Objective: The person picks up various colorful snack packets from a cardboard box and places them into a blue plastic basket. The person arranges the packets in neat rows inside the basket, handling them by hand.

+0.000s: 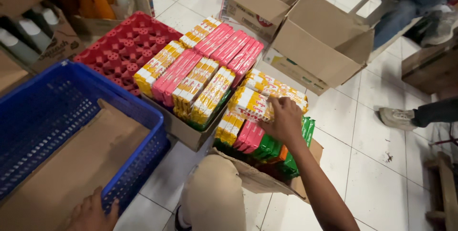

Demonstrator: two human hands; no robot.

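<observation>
White tiled floor (377, 145), crowded with cardboard boxes. Right hand (285, 119) laid on a yellow-and-white wrapped pack (253, 102), fingers curled over its top edge, gripping it. That pack resting on top of more packs, pink, green and yellow, standing in an open carton (267, 181) just beside a bent knee (212, 188). Further left, a second carton (183, 131) filled with upright pink and yellow packs. Left hand (90, 214) spread flat on the cardboard sheet (71, 164) lining a blue plastic crate (52, 97), holding nothing. Behind, a red plastic tray (121, 47) and an empty open box (324, 40).
</observation>
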